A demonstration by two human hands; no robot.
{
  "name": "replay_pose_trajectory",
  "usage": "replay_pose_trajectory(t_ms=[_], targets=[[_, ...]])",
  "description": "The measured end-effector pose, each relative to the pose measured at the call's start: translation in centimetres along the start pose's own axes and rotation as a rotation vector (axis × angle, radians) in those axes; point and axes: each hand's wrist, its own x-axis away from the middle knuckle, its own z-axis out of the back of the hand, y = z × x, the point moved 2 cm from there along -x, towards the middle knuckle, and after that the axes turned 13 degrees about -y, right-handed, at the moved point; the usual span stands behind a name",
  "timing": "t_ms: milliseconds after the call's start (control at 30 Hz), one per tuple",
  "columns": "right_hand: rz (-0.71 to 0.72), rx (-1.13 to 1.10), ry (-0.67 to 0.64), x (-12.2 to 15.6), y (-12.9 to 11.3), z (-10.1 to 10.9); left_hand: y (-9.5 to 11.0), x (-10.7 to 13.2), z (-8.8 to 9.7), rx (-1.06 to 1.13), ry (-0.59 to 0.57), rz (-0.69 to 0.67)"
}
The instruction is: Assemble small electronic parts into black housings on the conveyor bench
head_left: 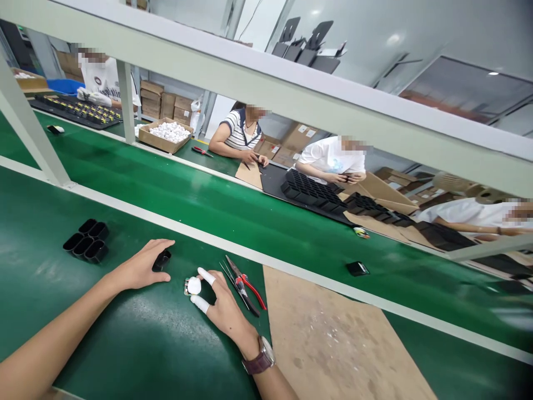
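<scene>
My left hand (144, 264) is spread, thumb and fingers apart around a small black plastic housing (163, 260) on the green table. I cannot tell whether it touches the housing. To its right, my right hand (222, 303) has white finger covers on thumb and index finger, which are held apart. A white rounded piece on a small part with metal-looking edges (194, 285) lies at those fingertips, with no clear grip on it. Just beyond my right hand lie red-handled long-nose pliers (245, 286) and metal tweezers (234, 280).
A cluster of black housings (86, 241) stands at the left. Brown cardboard (328, 333) covers the table at right. Beyond a pale rail (200, 238), a green conveyor belt (208, 197) carries a black part (357, 269). Co-workers sit across it. A frame beam (250, 72) crosses above.
</scene>
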Motion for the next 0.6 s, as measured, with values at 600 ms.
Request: replay_pose_trajectory(t_ms=[600], targets=[[0.113, 0.21, 0.36, 1.8, -4.1, 2.4, 4.8, -1.0, -2.1, 0.106, 0.014, -0.147]])
